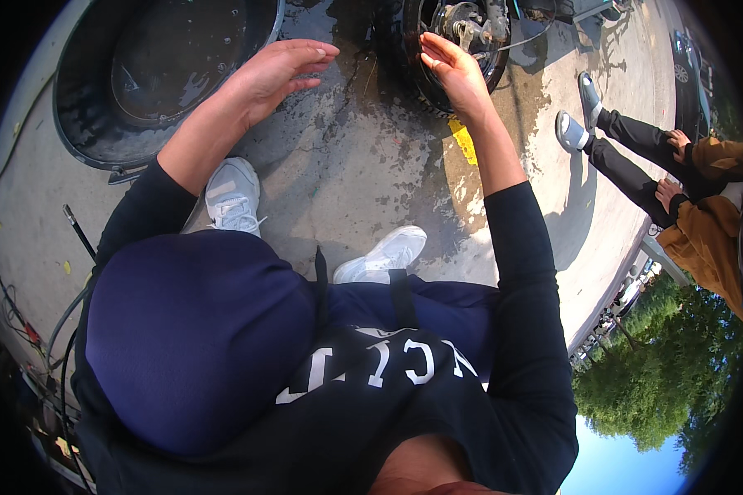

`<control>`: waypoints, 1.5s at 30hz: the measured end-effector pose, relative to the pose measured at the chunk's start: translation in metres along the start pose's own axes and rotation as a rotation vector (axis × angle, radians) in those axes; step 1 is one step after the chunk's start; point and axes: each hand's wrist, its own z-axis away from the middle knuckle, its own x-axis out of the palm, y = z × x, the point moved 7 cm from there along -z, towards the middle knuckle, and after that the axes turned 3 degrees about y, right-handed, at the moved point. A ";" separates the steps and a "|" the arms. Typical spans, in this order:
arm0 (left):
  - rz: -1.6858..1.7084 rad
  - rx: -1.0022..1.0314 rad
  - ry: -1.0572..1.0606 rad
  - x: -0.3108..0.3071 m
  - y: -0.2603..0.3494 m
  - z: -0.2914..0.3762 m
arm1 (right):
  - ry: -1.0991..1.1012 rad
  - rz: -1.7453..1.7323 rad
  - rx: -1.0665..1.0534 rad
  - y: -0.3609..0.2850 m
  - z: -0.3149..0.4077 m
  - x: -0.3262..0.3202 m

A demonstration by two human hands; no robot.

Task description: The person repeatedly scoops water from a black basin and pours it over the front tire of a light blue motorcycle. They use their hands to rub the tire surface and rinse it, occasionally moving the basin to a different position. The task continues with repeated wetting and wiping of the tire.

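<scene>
My left hand hangs in the air with nothing in it, its fingers stretched out and slightly spread. Behind it lies a big black round tub holding dark water. My right hand is raised with its palm turned inward, fingers extended and no object in them. In the picture it overlaps a black vehicle wheel, which has a greasy metal hub; whether the fingers touch the wheel cannot be told. Both hands face each other across a wet patch of concrete.
My white shoes rest on the ground. Yellow paint marks the concrete near the wheel. To the right sits another person in a brown jacket, legs outstretched. A black hose and cables lie at left. A dark car stands far right.
</scene>
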 end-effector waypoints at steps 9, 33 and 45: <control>-0.128 -0.154 0.004 0.017 -0.043 0.005 | 0.060 0.058 -0.030 -0.025 -0.011 0.008; -0.089 -0.242 -0.022 0.024 -0.079 -0.001 | -0.109 1.429 -0.819 -0.072 0.008 0.044; -0.100 -0.259 -0.041 0.026 -0.082 -0.006 | -0.351 1.606 -0.701 -0.037 0.088 0.050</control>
